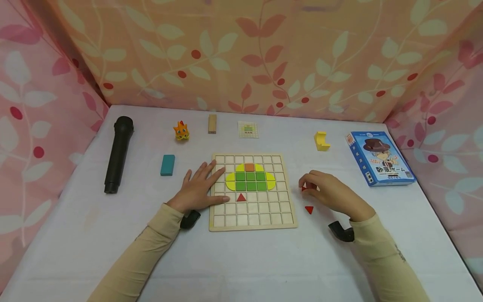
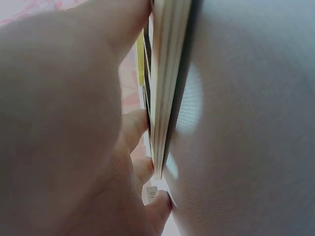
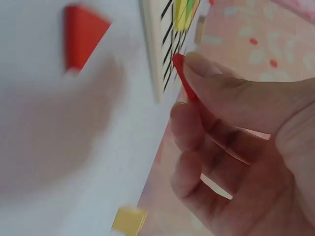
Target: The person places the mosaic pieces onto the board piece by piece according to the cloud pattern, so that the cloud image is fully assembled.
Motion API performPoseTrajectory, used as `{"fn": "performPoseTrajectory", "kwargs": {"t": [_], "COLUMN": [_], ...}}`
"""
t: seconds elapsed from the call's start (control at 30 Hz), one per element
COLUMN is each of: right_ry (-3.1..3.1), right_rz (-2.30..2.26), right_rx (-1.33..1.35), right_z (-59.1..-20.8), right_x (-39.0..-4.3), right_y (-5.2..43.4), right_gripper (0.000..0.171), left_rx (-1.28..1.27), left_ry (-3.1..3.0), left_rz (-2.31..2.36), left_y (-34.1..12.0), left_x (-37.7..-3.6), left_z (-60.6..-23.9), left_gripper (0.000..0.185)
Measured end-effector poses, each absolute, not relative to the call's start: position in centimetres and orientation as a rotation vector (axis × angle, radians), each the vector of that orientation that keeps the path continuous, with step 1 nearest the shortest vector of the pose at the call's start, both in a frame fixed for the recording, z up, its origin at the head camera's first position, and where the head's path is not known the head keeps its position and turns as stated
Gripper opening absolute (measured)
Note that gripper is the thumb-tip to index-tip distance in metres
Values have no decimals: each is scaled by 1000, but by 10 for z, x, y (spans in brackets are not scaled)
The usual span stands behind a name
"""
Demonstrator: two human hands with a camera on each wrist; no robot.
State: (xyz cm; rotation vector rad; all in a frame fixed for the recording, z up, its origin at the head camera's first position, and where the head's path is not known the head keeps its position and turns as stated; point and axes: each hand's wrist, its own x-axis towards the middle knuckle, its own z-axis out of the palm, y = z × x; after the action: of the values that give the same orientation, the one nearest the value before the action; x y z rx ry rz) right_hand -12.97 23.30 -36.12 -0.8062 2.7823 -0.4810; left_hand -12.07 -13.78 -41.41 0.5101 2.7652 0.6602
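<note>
A wooden grid board (image 1: 253, 228) lies mid-table, its cells framed in dark lines. My left hand (image 1: 197, 189) rests on its left edge with fingers spread. Green squares (image 1: 250, 176) fill a block on the grid, with yellow rounded pieces (image 1: 230, 182) at the sides and an orange square (image 1: 249, 167) on top. Below them sits one red triangle (image 1: 241, 197). Right of the board, my right hand (image 1: 332, 192) pinches another red triangle (image 3: 184, 76) between thumb and fingertips, raised off the table in the right wrist view. A third red triangle (image 1: 309, 209) lies below that hand.
Behind the board lie a small pattern card (image 1: 248, 129), a wooden block (image 1: 212, 124) and an orange toy figure (image 1: 181, 131). A teal block (image 1: 167, 165) and black microphone (image 1: 118, 155) are left; a yellow piece (image 1: 321, 141) and blue game box (image 1: 383, 159) right.
</note>
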Motion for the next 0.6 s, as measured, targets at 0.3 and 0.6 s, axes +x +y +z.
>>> {"fn": "performPoseTrajectory", "kwargs": {"t": [0.3, 0.6], "right_ry": [2753, 2772], "right_rz": [-592, -589], "right_rx": [-859, -1011], "right_z": [-369, -378], "right_x": [-130, -131], "right_y": [196, 157], "right_gripper": [18, 13], "left_rx": [522, 520], "left_ry": [2774, 2780], "left_rz": [669, 654], "left_y": [-138, -137], "left_x": [-120, -120], "left_z": [-415, -413], "left_gripper": [87, 87]}}
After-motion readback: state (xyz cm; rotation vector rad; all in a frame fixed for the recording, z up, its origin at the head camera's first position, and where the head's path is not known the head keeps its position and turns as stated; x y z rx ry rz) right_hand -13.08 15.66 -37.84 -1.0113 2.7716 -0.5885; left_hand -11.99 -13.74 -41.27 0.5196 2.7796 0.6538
